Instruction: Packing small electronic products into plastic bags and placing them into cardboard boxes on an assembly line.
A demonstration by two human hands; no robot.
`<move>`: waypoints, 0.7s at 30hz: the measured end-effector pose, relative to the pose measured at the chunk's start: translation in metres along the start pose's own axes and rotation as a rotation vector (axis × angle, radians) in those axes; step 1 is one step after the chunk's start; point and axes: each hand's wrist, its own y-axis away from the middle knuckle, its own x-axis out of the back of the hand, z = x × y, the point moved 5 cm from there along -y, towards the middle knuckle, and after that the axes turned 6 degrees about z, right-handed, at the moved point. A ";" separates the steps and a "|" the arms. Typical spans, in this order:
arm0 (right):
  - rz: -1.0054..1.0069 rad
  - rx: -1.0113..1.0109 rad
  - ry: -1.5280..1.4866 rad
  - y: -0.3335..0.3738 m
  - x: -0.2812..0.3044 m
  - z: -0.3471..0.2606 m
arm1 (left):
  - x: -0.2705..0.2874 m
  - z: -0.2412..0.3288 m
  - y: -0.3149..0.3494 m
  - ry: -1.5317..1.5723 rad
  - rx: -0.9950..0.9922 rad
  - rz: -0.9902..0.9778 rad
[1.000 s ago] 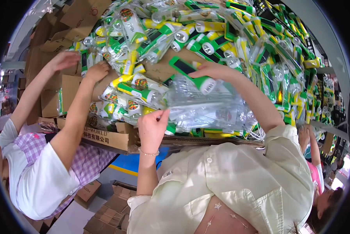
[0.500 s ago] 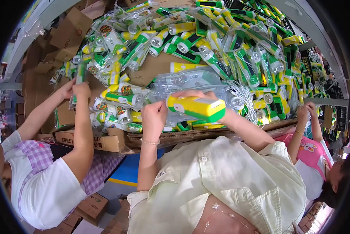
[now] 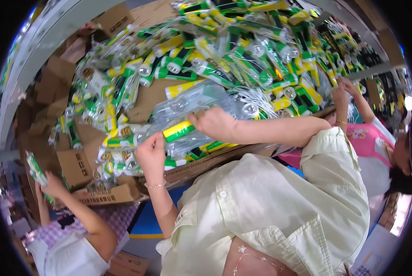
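Over the near edge of the box, I hold a yellow and green flashlight [image 3: 178, 131] nearly level. My left hand [image 3: 150, 151] is closed, thumb and fingertips pinched at its left end. My right hand [image 3: 213, 124] has its curled fingers on the other end. Beneath the flashlight lies a stack of clear plastic bags [image 3: 169, 110]. A bundle of white cables [image 3: 255, 99] rests just beyond my right hand. Around these spreads a heap of green and yellow flashlights [image 3: 242, 60], several of them in clear bags.
The large cardboard box's near edge [image 3: 206, 162] runs before my body. At the left, a co-worker's hand [image 3: 54, 185] holds a bagged flashlight [image 3: 35, 168]. Another co-worker's hands [image 3: 344, 91] are raised at the right. A cardboard flap [image 3: 75, 166] stands at the box's left side.
My view has shifted. The flashlight has turned, and now both hands are at its ends, with my right hand on its right end. The left co-worker's bagged flashlight appears lower and farther left.
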 end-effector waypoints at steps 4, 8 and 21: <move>-0.195 -0.085 0.287 0.009 -0.019 0.001 | -0.024 0.031 0.002 -0.026 -0.074 0.003; 0.295 -0.207 -0.347 0.029 0.023 0.048 | -0.037 -0.001 -0.013 -0.017 -0.138 -0.014; 0.049 -1.060 -0.136 0.190 -0.039 0.241 | -0.031 -0.001 -0.011 0.148 0.052 -0.104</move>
